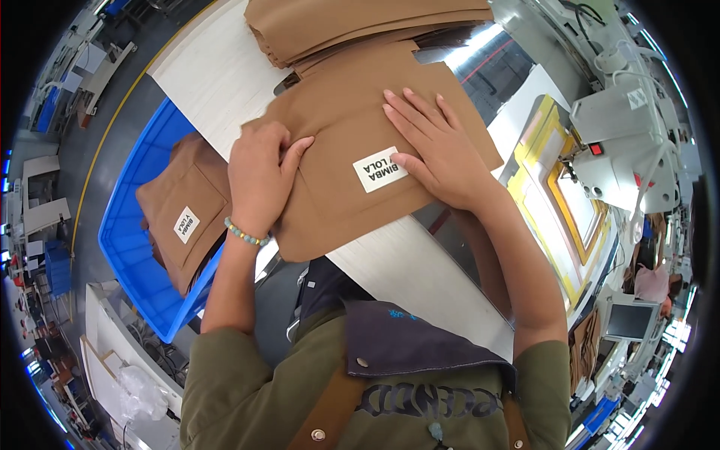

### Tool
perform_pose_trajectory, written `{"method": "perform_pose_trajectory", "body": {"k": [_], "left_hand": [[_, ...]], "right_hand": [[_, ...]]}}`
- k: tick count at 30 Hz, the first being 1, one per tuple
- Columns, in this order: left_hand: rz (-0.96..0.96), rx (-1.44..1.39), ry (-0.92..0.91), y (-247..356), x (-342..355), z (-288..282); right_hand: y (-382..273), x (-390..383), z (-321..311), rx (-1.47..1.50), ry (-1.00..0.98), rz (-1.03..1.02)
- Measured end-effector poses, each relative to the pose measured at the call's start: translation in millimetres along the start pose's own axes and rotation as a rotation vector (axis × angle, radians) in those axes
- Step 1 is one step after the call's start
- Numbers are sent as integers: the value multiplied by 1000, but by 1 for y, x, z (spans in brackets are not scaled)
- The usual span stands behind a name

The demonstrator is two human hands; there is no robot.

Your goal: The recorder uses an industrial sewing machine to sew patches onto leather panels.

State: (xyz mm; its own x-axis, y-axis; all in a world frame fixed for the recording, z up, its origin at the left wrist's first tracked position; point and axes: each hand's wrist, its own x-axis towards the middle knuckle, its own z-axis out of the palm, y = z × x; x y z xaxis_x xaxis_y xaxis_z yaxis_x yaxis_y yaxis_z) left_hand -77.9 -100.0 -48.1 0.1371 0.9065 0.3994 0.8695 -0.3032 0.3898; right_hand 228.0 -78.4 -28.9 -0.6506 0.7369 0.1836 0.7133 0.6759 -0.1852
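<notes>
A flat brown fabric panel (pixel 337 127) with a white printed label (pixel 379 169) lies in front of me, its near edge hanging a little over the table's front. My left hand (pixel 262 169) has its fingers curled over the left edge, pinching the cloth between thumb and fingers. My right hand (pixel 442 154) rests flat on the panel's right part, fingers stretched out, and its thumb tip overlaps the corner of the label. Beyond the panel stands a thick stack of folded brown fabric pieces (pixel 367 26). What lies directly under the panel is hidden.
At left, a blue plastic crate (pixel 127 262) holds similar labelled brown pieces (pixel 187 202). A white sewing machine (pixel 622 142) stands at right beside a yellow-edged frame (pixel 577 217). The pale tabletop (pixel 217 67) ends over the floor at left. A small screen (pixel 630 319) sits lower right.
</notes>
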Motion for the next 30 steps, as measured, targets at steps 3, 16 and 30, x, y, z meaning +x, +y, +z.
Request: {"method": "perform_pose_trajectory", "body": {"k": [3,16,30], "left_hand": [[-53,-2,-15,3,3,-1],[-66,331,355,-1,-41,-19],[-593,-84,443,-154,-87,-93]], "right_hand": [[-2,2,0,24,-29,33],[-19,-23,-42,447,-24,48],[-129,-123,-134,1228,57,-322]]}}
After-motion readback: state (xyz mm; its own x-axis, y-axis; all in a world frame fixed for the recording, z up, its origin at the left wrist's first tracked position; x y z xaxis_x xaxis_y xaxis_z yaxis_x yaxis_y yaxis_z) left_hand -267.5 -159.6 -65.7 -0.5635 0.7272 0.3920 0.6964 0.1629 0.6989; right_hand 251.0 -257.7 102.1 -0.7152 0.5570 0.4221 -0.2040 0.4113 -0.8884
